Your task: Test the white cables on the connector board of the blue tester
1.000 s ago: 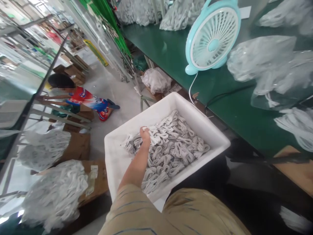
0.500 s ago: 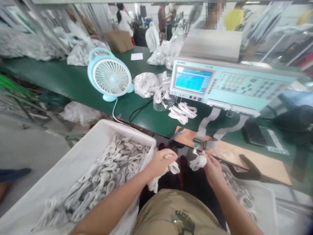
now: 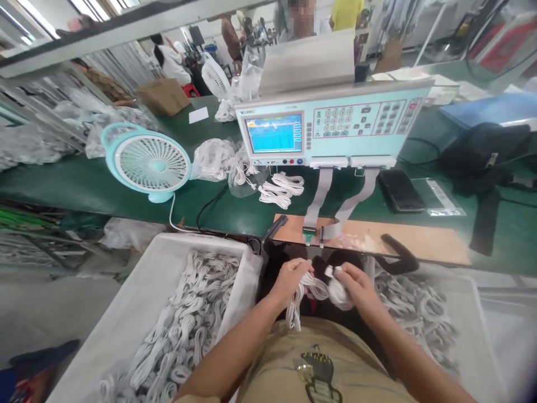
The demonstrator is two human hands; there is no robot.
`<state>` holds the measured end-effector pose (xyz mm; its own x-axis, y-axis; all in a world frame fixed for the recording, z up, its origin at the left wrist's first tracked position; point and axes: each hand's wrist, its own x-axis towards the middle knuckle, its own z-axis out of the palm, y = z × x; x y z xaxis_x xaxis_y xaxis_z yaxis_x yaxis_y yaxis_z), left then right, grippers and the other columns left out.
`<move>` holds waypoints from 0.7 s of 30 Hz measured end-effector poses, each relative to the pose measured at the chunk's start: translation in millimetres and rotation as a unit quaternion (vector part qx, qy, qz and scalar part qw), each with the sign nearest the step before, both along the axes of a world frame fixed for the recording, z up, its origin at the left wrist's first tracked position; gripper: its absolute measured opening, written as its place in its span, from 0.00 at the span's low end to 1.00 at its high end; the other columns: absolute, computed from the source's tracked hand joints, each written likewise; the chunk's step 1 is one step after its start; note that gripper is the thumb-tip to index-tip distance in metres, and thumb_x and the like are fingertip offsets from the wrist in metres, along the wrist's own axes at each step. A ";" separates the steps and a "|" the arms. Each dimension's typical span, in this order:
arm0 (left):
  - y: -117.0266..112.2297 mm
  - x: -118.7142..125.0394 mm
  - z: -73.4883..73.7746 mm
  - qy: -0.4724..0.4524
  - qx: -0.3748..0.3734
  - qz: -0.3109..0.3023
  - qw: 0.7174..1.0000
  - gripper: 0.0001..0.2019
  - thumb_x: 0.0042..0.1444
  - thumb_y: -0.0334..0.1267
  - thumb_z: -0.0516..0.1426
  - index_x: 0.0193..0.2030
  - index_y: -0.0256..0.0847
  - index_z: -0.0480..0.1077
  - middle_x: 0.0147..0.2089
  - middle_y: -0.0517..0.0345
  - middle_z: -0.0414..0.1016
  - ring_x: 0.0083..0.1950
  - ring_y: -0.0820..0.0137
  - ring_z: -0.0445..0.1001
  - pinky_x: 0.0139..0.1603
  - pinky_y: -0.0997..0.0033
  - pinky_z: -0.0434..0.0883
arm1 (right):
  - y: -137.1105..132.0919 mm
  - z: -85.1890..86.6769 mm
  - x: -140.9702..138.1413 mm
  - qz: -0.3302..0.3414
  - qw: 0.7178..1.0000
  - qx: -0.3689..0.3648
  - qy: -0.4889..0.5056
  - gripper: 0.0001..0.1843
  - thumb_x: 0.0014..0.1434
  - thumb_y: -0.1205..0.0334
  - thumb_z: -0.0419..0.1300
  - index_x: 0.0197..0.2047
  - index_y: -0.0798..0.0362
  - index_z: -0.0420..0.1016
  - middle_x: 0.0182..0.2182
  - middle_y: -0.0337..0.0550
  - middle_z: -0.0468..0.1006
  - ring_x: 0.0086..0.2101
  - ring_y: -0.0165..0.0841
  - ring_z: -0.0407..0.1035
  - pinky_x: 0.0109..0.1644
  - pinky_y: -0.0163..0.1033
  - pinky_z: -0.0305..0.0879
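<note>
My left hand [image 3: 289,277] is closed around a coiled white cable [image 3: 298,296] that hangs down over my lap. My right hand [image 3: 354,285] is closed on another white cable bundle [image 3: 335,288] just to its right; the two hands almost touch. Both hover in front of a wooden board [image 3: 419,240] at the bench edge, below a pale blue test machine [image 3: 331,123] with a lit screen and two grey ribbon cables. A white bin [image 3: 134,313] of coiled white cables sits at my left, and a second bin of cables [image 3: 419,313] at my right.
A light blue desk fan [image 3: 146,162] stands on the green bench [image 3: 62,184], with bagged white cables [image 3: 213,157] and loose coils [image 3: 281,190] beside the machine. A black phone [image 3: 400,190] and a black bag [image 3: 482,157] lie right. Other people work behind the bench.
My view swung from the left bin to the bench. My left hand left the bin with a cable and met my right hand, and both have drawn a little lower toward my lap.
</note>
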<state>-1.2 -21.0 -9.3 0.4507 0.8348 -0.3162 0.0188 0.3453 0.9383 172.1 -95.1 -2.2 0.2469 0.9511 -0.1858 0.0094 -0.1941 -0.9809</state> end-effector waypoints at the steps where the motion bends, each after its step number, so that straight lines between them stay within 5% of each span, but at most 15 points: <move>1: -3.5 -3.8 -0.2 -0.003 -0.024 0.009 1.000 0.18 0.49 0.53 0.55 0.27 0.37 0.65 0.17 0.65 0.62 0.14 0.79 0.59 0.13 0.81 0.53 | -10.2 -1.3 20.7 -0.008 1.000 -0.012 -0.020 0.17 0.52 0.46 0.57 0.22 0.49 0.64 0.15 0.36 0.60 0.17 0.30 0.55 0.20 0.36 0.49; 4: -10.5 -12.5 1.3 -0.027 -0.024 0.014 0.999 0.16 0.51 0.51 0.54 0.29 0.39 0.63 0.18 0.67 0.61 0.13 0.80 0.59 0.11 0.82 0.51 | -39.5 -8.7 76.1 -0.065 0.973 -0.019 -0.222 0.12 0.47 0.49 0.62 0.23 0.47 0.69 0.18 0.40 0.65 0.21 0.36 0.61 0.23 0.39 0.54; 6: -14.8 -12.4 4.5 -0.045 0.015 0.005 0.999 0.14 0.52 0.49 0.54 0.31 0.39 0.63 0.23 0.65 0.63 0.14 0.81 0.60 0.12 0.82 0.53 | -52.6 -12.9 86.1 -0.103 0.953 -0.001 -0.285 0.11 0.45 0.49 0.65 0.28 0.45 0.73 0.25 0.44 0.71 0.28 0.42 0.65 0.29 0.44 0.60; 9: -22.4 -3.0 10.6 -0.068 0.161 -0.041 0.984 0.10 0.52 0.44 0.56 0.34 0.39 0.64 0.33 0.59 0.66 0.23 0.79 0.65 0.20 0.79 0.64 | -54.0 -15.6 52.2 0.032 0.995 -0.024 -0.087 0.19 0.50 0.48 0.63 0.42 0.47 0.73 0.36 0.47 0.74 0.36 0.45 0.68 0.40 0.48 0.64; 11: -26.6 3.9 14.0 -0.080 0.290 -0.093 0.949 0.10 0.50 0.42 0.58 0.35 0.39 0.65 0.38 0.55 0.66 0.33 0.73 0.69 0.33 0.72 0.69 | -43.9 -16.1 18.2 0.109 0.986 -0.013 0.125 0.23 0.56 0.47 0.57 0.50 0.51 0.68 0.41 0.48 0.73 0.40 0.43 0.68 0.44 0.48 0.65; 14: -27.6 5.3 16.9 -0.049 0.408 -0.186 0.893 0.16 0.45 0.41 0.62 0.40 0.40 0.67 0.44 0.51 0.67 0.45 0.65 0.68 0.46 0.64 0.67 | -26.7 -15.6 -9.2 0.033 0.973 0.055 0.222 0.22 0.57 0.49 0.57 0.50 0.52 0.66 0.39 0.46 0.73 0.38 0.38 0.68 0.42 0.43 0.65; 17: -22.5 -3.7 18.8 0.045 0.419 -0.212 0.882 0.26 0.41 0.45 0.64 0.48 0.42 0.66 0.49 0.50 0.66 0.46 0.64 0.68 0.45 0.66 0.67 | -20.8 -13.5 -2.5 0.022 0.991 0.102 0.089 0.22 0.57 0.54 0.59 0.53 0.50 0.63 0.40 0.44 0.71 0.38 0.37 0.67 0.43 0.42 0.64; 21: -17.9 -7.6 22.3 0.150 0.346 -0.136 0.916 0.16 0.52 0.44 0.57 0.47 0.43 0.69 0.43 0.54 0.69 0.35 0.72 0.68 0.34 0.74 0.66 | -20.6 -16.2 9.3 0.044 0.965 0.156 -0.206 0.23 0.57 0.57 0.57 0.55 0.51 0.60 0.45 0.48 0.68 0.43 0.41 0.64 0.49 0.47 0.61</move>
<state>-8.8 -38.9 13.0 0.6508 0.7524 0.1020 0.3088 -0.3851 0.8697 181.3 -115.7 -18.4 0.1550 0.9653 0.2104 0.4149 0.1297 -0.9006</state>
